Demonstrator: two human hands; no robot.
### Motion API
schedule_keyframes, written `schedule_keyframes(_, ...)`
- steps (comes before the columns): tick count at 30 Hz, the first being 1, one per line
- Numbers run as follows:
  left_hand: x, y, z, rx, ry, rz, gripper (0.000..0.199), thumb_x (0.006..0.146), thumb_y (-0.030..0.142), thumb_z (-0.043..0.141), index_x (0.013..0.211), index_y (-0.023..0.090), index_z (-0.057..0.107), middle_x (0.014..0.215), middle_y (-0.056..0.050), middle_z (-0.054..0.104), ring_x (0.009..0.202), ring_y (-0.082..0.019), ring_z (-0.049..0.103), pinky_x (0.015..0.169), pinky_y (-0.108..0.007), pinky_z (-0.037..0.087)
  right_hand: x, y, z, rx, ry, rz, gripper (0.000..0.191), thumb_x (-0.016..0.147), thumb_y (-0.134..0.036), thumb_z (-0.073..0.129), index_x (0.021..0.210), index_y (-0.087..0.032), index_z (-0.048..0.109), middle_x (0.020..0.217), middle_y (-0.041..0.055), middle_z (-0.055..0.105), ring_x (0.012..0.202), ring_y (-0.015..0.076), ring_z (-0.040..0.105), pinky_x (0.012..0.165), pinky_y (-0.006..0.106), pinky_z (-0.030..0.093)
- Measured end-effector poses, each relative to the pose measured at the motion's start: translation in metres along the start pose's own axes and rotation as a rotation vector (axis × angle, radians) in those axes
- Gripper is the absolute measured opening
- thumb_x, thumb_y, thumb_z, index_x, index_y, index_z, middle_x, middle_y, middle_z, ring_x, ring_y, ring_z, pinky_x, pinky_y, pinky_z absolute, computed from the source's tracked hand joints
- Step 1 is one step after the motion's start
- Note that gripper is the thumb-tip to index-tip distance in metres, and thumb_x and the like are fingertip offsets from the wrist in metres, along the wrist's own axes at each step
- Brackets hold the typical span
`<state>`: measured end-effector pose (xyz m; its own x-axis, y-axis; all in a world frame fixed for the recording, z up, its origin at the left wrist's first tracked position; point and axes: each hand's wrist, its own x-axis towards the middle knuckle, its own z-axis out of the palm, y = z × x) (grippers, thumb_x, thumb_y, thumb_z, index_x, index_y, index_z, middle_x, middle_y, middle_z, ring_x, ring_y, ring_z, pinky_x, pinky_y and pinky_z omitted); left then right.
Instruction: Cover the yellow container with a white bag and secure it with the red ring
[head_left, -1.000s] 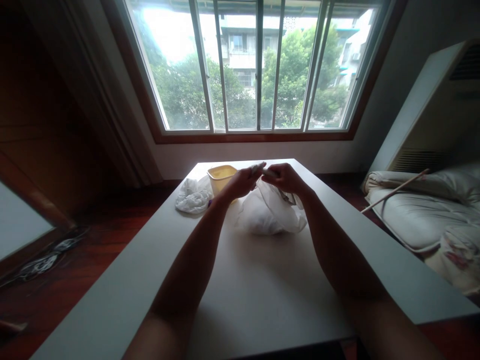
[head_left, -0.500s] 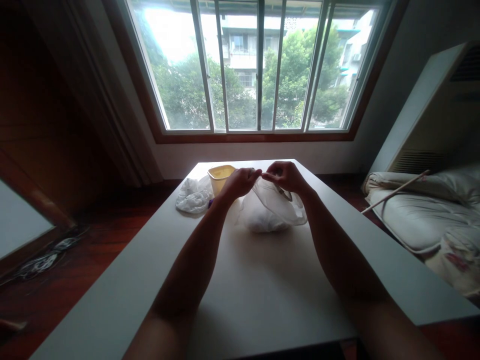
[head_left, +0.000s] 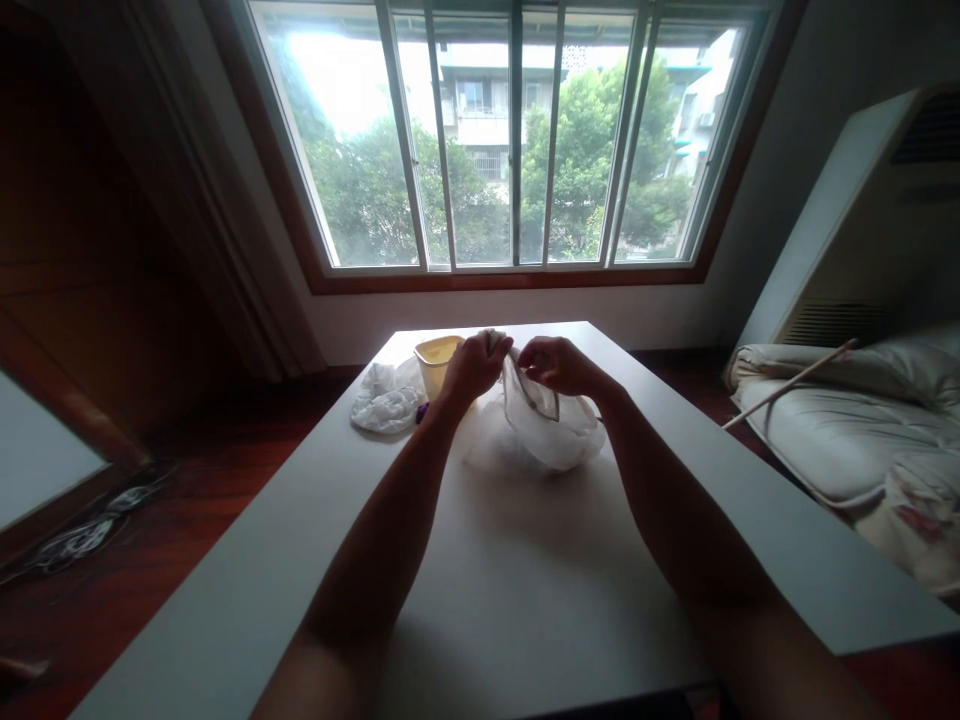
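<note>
- White rectangular surface: supports the objects before you; its flat top bears the bag's weight.
- Translucent white plastic bag: rests near the far end, its base spread and upper film drawn up between your hands, apparently so the slack film stands.
- Your right hand: fingers curled narrowly at the bag's dark-edged upper part; whether this grip is closed on film, you cannot tell.
- Your left hand: grip pinched on the bag's gathered top, seemingly anchoring it.
- Crumpled white plastic bag: lies left of the tub.
- Yellow square-rimmed plastic tub: upright, partly behind your left hand.
- Small purple item: beside the tub; identity unclear.
</note>
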<state>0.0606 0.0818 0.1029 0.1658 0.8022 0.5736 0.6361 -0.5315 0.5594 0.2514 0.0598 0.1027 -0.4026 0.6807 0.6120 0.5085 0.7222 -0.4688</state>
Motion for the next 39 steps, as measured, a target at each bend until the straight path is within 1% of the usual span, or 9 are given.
schedule_keyframes(5,-0.004,0.000,0.011,-0.005,-0.129,0.097,0.030,0.095,0.037,0.048,0.076,0.018,0.062,0.060,-0.001,0.063,0.059,-0.015,0.057,0.062,-0.027,0.041,0.001,-0.003,0.003,0.040,-0.059,-0.033,0.015,0.070,-0.007,0.059,0.076,-0.016,0.069,0.078,0.0033,0.070,0.069,0.0150,0.061,0.065,0.026,0.045)
schedule_keyframes(7,-0.004,-0.001,0.012,-0.022,-0.144,0.127,0.029,0.096,0.034,0.046,0.077,0.018,0.062,0.062,-0.002,0.065,0.060,-0.015,0.059,0.063,-0.026,0.042,0.001,-0.003,0.003,0.081,-0.064,-0.029,0.015,0.072,-0.007,0.058,0.077,-0.016,0.069,0.081,0.0040,0.072,0.073,0.0160,0.063,0.069,0.027,0.047)
schedule_keyframes(10,-0.005,-0.001,0.012,-0.028,-0.163,0.115,0.026,0.095,0.030,0.048,0.079,0.018,0.064,0.065,-0.003,0.067,0.062,-0.015,0.061,0.063,-0.026,0.044,0.001,-0.002,0.002,0.108,-0.059,-0.017,0.015,0.073,-0.008,0.058,0.079,-0.016,0.070,0.083,0.0046,0.073,0.076,0.0167,0.065,0.071,0.027,0.048)
schedule_keyframes(12,-0.005,-0.001,0.012,-0.009,-0.160,0.090,0.026,0.094,0.030,0.048,0.079,0.018,0.064,0.063,-0.003,0.067,0.060,-0.015,0.060,0.061,-0.026,0.044,0.001,-0.001,0.002,0.077,-0.044,-0.023,0.017,0.072,-0.008,0.057,0.079,-0.016,0.070,0.083,0.0044,0.072,0.074,0.0160,0.063,0.069,0.026,0.047)
schedule_keyframes(16,-0.005,0.000,0.013,0.024,-0.107,0.068,0.027,0.095,0.036,0.049,0.082,0.018,0.064,0.063,-0.003,0.066,0.062,-0.017,0.061,0.061,-0.026,0.044,0.001,0.002,0.004,0.032,-0.019,-0.040,0.020,0.070,-0.005,0.055,0.079,-0.015,0.070,0.079,0.0036,0.070,0.069,0.0142,0.059,0.065,0.025,0.044)
schedule_keyframes(21,-0.005,0.001,0.015,-0.029,-0.074,0.045,0.032,0.098,0.042,0.046,0.092,0.018,0.066,0.072,-0.005,0.069,0.066,-0.017,0.064,0.063,-0.026,0.045,0.001,0.000,0.004,0.141,-0.076,-0.029,0.022,0.070,-0.004,0.052,0.078,-0.016,0.069,0.079,0.0033,0.073,0.072,0.0150,0.064,0.066,0.025,0.047)
schedule_keyframes(27,-0.005,0.002,0.016,0.046,-0.048,0.043,0.028,0.096,0.040,0.050,0.095,0.018,0.066,0.079,-0.008,0.070,0.072,-0.020,0.065,0.066,-0.028,0.044,0.000,-0.005,0.003,0.133,-0.055,0.010,0.018,0.072,-0.005,0.054,0.077,-0.016,0.067,0.078,0.0033,0.073,0.068,0.0147,0.064,0.063,0.025,0.048)
schedule_keyframes(33,-0.006,0.002,0.018,0.048,-0.095,0.042,0.027,0.096,0.037,0.049,0.090,0.016,0.066,0.071,-0.006,0.069,0.068,-0.019,0.063,0.065,-0.027,0.043,0.000,-0.004,0.005,0.081,-0.049,-0.005,0.020,0.072,-0.004,0.053,0.075,-0.016,0.069,0.076,0.0027,0.073,0.068,0.0140,0.063,0.065,0.025,0.047)
schedule_keyframes(39,-0.007,0.002,0.019,0.033,-0.120,0.037,0.021,0.094,0.034,0.053,0.090,0.017,0.066,0.072,-0.007,0.071,0.074,-0.022,0.067,0.067,-0.028,0.045,0.001,0.002,0.011,0.046,-0.028,-0.012,0.021,0.069,-0.001,0.052,0.071,-0.016,0.067,0.072,0.0012,0.071,0.064,0.0122,0.060,0.061,0.022,0.043)
